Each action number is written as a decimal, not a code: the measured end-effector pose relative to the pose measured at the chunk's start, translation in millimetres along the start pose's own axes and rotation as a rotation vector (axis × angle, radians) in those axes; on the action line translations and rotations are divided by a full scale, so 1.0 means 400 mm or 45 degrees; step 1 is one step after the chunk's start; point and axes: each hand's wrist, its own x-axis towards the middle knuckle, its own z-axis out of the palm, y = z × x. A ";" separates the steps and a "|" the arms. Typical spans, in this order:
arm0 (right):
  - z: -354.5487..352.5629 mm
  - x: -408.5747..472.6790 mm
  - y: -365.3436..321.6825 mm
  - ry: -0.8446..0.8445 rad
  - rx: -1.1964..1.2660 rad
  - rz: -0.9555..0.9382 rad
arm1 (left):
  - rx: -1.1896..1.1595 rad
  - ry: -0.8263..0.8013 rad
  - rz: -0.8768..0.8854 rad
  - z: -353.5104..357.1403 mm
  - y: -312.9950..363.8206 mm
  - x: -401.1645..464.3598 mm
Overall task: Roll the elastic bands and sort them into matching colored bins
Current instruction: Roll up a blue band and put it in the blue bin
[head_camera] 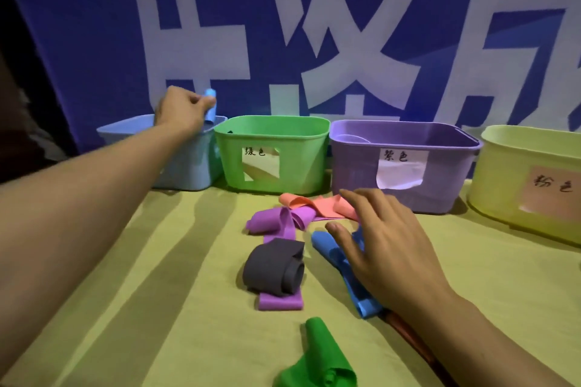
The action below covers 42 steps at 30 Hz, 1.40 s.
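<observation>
Your left hand is pinching a rolled light-blue band over the blue bin at 10 o'clock; your right hand is hovering spread over the blue band. It's looking soft and springy; be gripping across the coil.

Blue bin, green bin, purple bin, yellow bin: smooth plastic, showing a soft sheen. Labels: paper, matt, curling at the edges. Elastic bands, e.g. dark grey band, green band: matt, smooth rubbery sheet. Tablecloth: yellow-green cloth, matt, lying creased. Backdrop: blue printed fabric, looking matt.
</observation>
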 end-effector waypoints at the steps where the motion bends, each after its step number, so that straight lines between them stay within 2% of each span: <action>1: 0.001 0.000 0.001 -0.010 -0.002 -0.005 | 0.060 -0.035 -0.026 -0.007 -0.019 0.024; 5: -0.001 0.000 0.004 -0.026 -0.014 0.002 | 0.241 -0.189 -0.081 -0.009 -0.074 0.083; 7: 0.001 0.000 0.005 -0.025 -0.028 -0.002 | 0.294 -0.185 -0.075 -0.003 -0.089 0.098; 10: 0.004 -0.001 0.008 -0.022 -0.033 -0.003 | 0.269 -0.150 -0.089 0.001 -0.114 0.112; 14: 0.000 0.001 0.008 -0.010 -0.026 0.012 | 0.282 -0.244 -0.096 0.002 -0.135 0.115; 19: -0.006 0.004 0.005 -0.006 0.017 0.032 | 0.052 -0.108 -0.014 -0.007 -0.110 0.080; 22: -0.015 0.006 0.009 -0.012 0.078 0.085 | -0.209 -0.005 0.053 -0.003 -0.036 0.005; 25: -0.029 0.008 0.025 -0.032 0.173 0.215 | -0.495 -0.009 0.074 0.034 0.063 -0.114; 28: -0.040 0.011 0.053 -0.059 0.248 0.325 | -0.726 -0.156 0.053 0.096 0.154 -0.251; 31: -0.048 0.008 0.082 -0.146 0.265 0.334 | -0.819 -0.526 0.073 0.165 0.217 -0.372; 34: -0.052 0.004 0.092 -0.246 0.279 0.278 | -0.634 -0.876 0.234 0.221 0.226 -0.457; 36: -0.054 0.006 0.094 -0.303 0.282 0.271 | -0.387 -0.951 0.373 0.246 0.213 -0.479; 38: -0.056 0.009 0.097 -0.324 0.262 0.286 | -0.199 -0.976 0.396 0.243 0.199 -0.483; 42: -0.061 0.004 0.103 -0.422 0.285 0.341 | -0.170 -1.149 0.428 0.216 0.172 -0.482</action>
